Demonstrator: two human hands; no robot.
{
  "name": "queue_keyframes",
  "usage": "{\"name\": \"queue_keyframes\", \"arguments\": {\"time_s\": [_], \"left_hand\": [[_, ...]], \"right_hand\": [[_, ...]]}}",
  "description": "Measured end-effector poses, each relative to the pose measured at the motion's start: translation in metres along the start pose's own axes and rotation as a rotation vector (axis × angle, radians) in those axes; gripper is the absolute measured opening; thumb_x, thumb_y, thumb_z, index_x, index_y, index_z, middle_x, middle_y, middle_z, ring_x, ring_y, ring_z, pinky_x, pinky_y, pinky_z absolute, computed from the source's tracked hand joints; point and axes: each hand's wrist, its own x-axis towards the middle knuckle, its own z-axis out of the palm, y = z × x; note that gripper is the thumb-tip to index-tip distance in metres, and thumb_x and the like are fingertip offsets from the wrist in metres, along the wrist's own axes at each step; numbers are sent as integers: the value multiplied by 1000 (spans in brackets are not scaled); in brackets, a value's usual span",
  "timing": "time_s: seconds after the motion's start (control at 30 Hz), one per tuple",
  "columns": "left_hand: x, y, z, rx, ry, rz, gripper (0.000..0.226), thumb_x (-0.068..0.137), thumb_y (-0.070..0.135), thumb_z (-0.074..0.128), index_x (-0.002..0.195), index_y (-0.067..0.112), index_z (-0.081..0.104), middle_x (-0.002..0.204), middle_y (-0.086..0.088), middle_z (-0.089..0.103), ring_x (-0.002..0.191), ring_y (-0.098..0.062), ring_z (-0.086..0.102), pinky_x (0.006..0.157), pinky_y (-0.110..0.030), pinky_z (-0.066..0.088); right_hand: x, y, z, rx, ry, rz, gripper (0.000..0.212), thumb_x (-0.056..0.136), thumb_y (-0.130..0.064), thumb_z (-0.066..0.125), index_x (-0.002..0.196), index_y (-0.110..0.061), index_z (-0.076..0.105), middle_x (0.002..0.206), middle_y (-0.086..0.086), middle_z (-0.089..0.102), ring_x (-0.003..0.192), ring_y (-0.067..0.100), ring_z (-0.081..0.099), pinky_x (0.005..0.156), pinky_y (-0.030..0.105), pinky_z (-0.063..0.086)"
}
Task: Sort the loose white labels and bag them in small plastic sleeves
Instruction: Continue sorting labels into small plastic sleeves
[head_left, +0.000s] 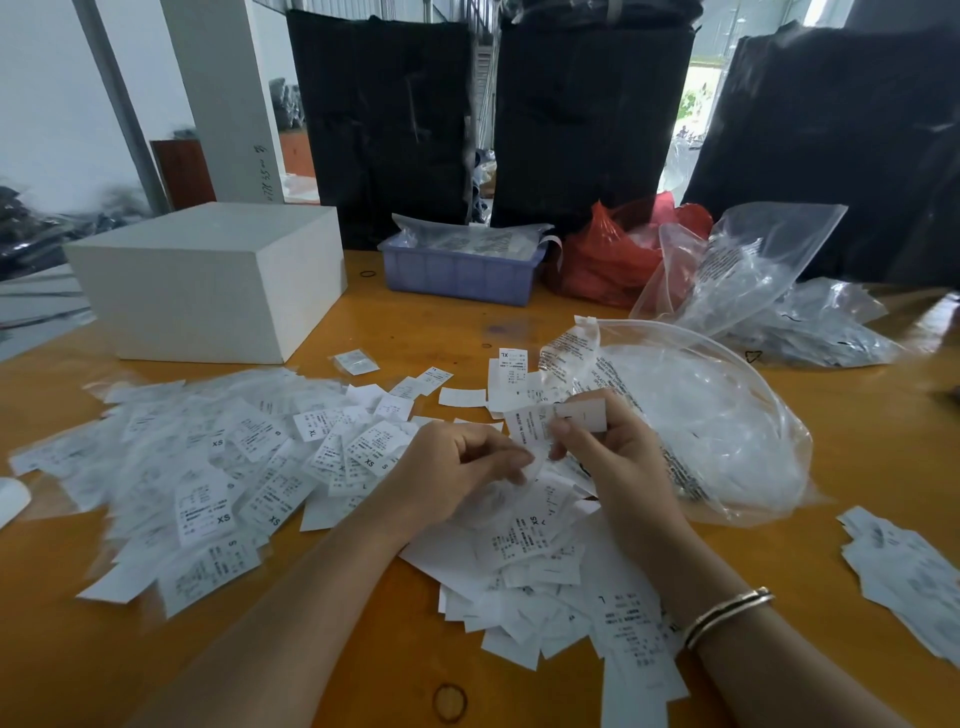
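I see my right hand (613, 447) with its grip pinched on a white label (582, 415), held just above the loose labels (519, 545) heaped on the orange bench (426, 322). My left hand (457, 467) has its fingers curled in close, fingertips at the lower edge of the same label, though I cannot tell whether they truly pinch it. A wide spread of sleeved labels (208, 457) lies to the left of both hands. A big clear plastic bag (701, 415) sits just right of my right hand. Farther back stand a white box (218, 280), a lilac tray (462, 270) and a red bag (613, 254). Another small pile of labels (909, 571) lies at the right edge
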Motion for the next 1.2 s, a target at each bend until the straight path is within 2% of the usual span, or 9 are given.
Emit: {"name": "queue_keyframes", "arguments": {"time_s": [0.17, 0.27, 0.4, 0.53, 0.67, 0.97, 1.03, 1.1, 1.2], "left_hand": [[-1, 1, 1, -54, -29, -40, 13, 71, 45, 66, 75, 36, 74, 74, 11, 73, 72, -4, 68, 67, -10, 48], [-2, 2, 1, -48, -35, -56, 17, 68, 54, 65, 72, 40, 74, 76, 11, 73, 73, -6, 68, 66, -13, 50], [-2, -2, 1, -34, -31, -88, 33, 66, 57, 65, 77, 27, 76, 80, 9, 74, 75, -14, 68, 67, -20, 52], [-2, -4, 1, -16, -35, -83, 42, 66, 61, 64, 79, 23, 76, 80, -1, 74, 76, -26, 67, 69, -32, 53], [-2, 0, 0, -29, -45, -76, 23, 70, 54, 65, 72, 34, 75, 76, 5, 73, 71, -12, 67, 60, -12, 47], [-2, 3, 1, -22, -66, -80, 10, 70, 48, 65, 69, 42, 73, 76, 14, 72, 71, -1, 66, 60, -9, 45], [-2, 0, 1, -3, -51, -74, 18, 67, 56, 65, 72, 41, 74, 77, 9, 73, 73, -12, 67, 60, -16, 47], [-1, -3, 1, 9, -40, -76, 34, 64, 62, 64, 77, 33, 76, 79, 0, 73, 78, -30, 66, 65, -34, 51], [-1, -4, 1, 1, -43, -89, 32, 64, 61, 65, 78, 33, 75, 80, 4, 74, 79, -28, 68, 73, -40, 54]], "right_hand": [[1, -1, 0, 81, 45, -6, 5, 81, -21, 67, 80, -19, 62, 70, -8, 67, 66, 8, 63, 61, 17, 50], [0, -2, 1, 74, -26, 2, 11, 78, -30, 68, 79, -21, 62, 74, -7, 68, 71, 11, 64, 63, 19, 51], [0, -2, 2, 58, -100, 19, 3, 80, -23, 66, 79, -21, 64, 77, -5, 67, 76, 17, 64, 65, 21, 51], [0, -2, 0, 47, -104, 14, 17, 84, -15, 66, 73, -29, 65, 77, -1, 64, 76, 20, 61, 65, 24, 50], [0, -4, -2, 105, -60, 17, 13, 80, -18, 69, 73, -27, 65, 73, -3, 64, 70, 12, 61, 61, 20, 48], [-1, -3, 1, 68, -69, 17, 11, 80, -22, 63, 74, -30, 64, 73, -6, 65, 71, 12, 62, 62, 18, 49], [-1, -3, 1, 59, -70, 18, 10, 80, -23, 63, 74, -30, 64, 73, -7, 66, 72, 11, 62, 61, 18, 49], [-1, -2, 1, 42, -82, 20, 10, 80, -22, 64, 74, -30, 65, 75, -6, 66, 74, 13, 63, 64, 19, 49], [0, -2, 0, 3, -103, 5, 11, 80, -20, 64, 74, -28, 65, 79, 0, 64, 79, 22, 60, 69, 28, 49]]}}
